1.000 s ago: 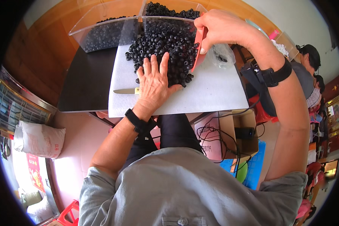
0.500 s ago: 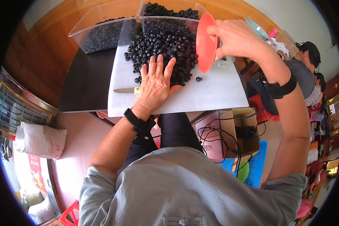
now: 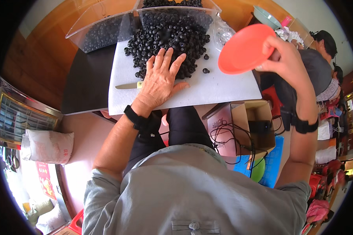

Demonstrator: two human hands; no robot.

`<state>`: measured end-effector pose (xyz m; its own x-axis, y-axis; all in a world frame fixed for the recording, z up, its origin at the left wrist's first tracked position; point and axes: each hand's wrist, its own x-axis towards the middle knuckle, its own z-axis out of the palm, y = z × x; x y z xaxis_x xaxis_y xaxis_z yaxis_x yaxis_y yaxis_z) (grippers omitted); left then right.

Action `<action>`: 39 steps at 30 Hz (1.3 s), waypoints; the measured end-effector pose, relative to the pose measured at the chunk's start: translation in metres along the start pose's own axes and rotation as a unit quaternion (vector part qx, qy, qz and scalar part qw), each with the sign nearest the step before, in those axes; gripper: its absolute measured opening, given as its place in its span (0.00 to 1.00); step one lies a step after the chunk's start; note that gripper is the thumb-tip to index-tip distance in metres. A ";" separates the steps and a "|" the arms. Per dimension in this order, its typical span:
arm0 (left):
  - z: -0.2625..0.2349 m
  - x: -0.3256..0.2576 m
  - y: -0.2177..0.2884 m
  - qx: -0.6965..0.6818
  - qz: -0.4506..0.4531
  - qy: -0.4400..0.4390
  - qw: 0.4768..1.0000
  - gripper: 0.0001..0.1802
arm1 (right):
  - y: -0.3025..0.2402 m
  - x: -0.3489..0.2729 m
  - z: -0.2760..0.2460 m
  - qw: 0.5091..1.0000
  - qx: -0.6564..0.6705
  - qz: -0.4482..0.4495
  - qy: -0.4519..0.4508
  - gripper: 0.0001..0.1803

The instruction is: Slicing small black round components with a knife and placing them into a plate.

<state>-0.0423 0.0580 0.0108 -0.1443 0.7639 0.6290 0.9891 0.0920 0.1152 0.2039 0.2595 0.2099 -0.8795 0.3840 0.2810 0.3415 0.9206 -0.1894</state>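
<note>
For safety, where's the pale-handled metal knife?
In the head view, the knife lies on the flat white sheet, just left of the bare left hand.

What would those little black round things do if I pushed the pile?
They'd probably roll, because they look round and two loose pieces lie apart on the white surface. The pile might slump, since it's heaped loosely. Each piece is likely light, looking small beside the knife.

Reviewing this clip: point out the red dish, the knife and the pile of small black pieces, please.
Red dish (image 3: pixel 243 50): head view, on its broad face.
Knife (image 3: pixel 128 86): head view, on the blade.
Pile of small black pieces (image 3: pixel 166 41): head view, near its middle.
</note>
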 end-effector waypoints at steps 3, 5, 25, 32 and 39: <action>-0.001 0.000 0.001 0.016 0.014 -0.005 1.000 0.45 | 0.005 -0.033 0.008 0.988 0.136 0.065 -0.015 0.20; -0.005 0.002 0.003 0.007 -0.021 0.024 0.999 0.44 | 0.008 -0.047 0.019 0.972 0.217 0.090 -0.022 0.20; -0.128 -0.022 0.015 -0.648 -0.410 0.029 0.641 0.40 | -0.044 -0.047 0.081 0.918 0.319 -0.194 0.132 0.22; -0.174 -0.074 -0.037 -0.491 -0.437 0.307 0.688 0.30 | -0.130 0.017 0.157 0.910 0.350 -0.165 0.148 0.34; -0.170 -0.154 -0.122 -0.337 -0.514 0.435 0.658 0.32 | -0.177 0.034 0.241 0.941 0.097 -0.268 0.184 0.10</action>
<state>-0.1455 -0.1795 0.0308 -0.9793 -0.1628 0.1205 0.1594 -0.2525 0.9544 0.0337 0.0923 0.0258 -0.7221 -0.1009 0.6844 -0.2169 0.9725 -0.0855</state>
